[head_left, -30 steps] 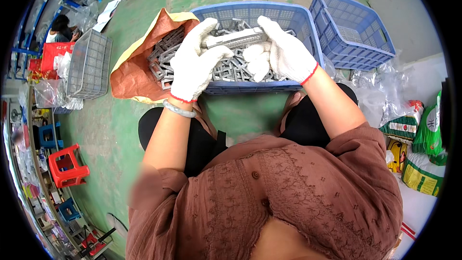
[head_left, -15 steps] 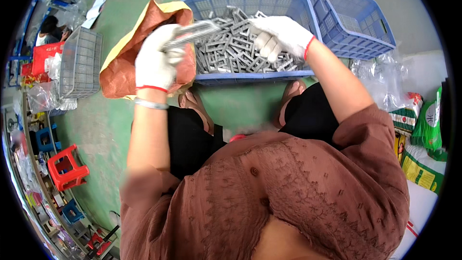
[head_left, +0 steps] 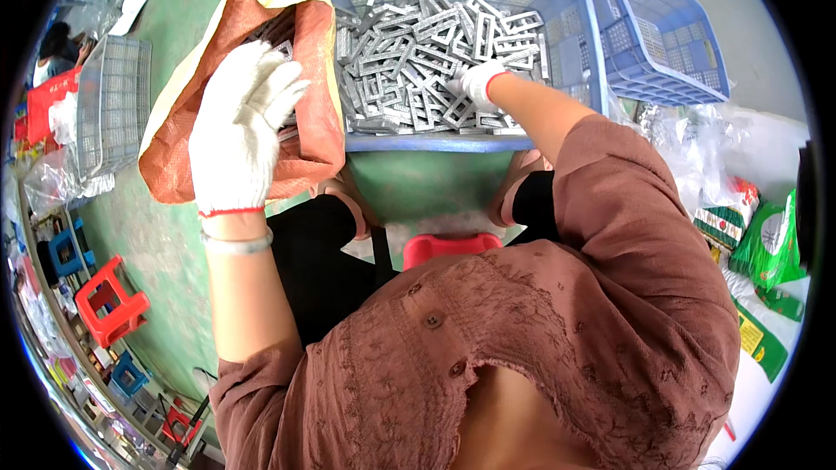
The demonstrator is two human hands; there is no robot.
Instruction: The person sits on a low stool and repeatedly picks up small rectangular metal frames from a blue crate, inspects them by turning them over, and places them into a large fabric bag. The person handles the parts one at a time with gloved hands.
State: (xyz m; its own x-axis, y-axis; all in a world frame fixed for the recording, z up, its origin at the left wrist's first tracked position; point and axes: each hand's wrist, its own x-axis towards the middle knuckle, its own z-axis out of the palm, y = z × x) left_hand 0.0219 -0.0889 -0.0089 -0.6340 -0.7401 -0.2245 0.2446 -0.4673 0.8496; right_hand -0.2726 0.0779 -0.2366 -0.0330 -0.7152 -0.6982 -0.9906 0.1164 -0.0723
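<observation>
My left hand (head_left: 239, 126), in a white knit glove with a red cuff, is over the mouth of an orange woven sack (head_left: 178, 161) with a pale yellow edge. Its fingers are stretched out, and nothing shows in them. Grey metal parts (head_left: 283, 30) show inside the sack, partly behind the hand. My right hand (head_left: 482, 85), gloved alike, reaches into a blue plastic crate (head_left: 470, 141) among a heap of grey rectangular metal frames (head_left: 409, 57). Its fingertips are down at the frames and mostly hidden, so their grip does not show.
A second blue crate (head_left: 688, 13) stands at the right, with clear plastic bags (head_left: 692, 144) near it. A grey crate (head_left: 113, 109) and a red stool (head_left: 111, 300) are at the left. Between my legs is a red seat (head_left: 448, 246). Far left sits another person (head_left: 59, 52).
The metal frames that my left hand held are out of it, and its fingers have straightened over the sack. My right hand has come down into the heap. The view has shifted.
</observation>
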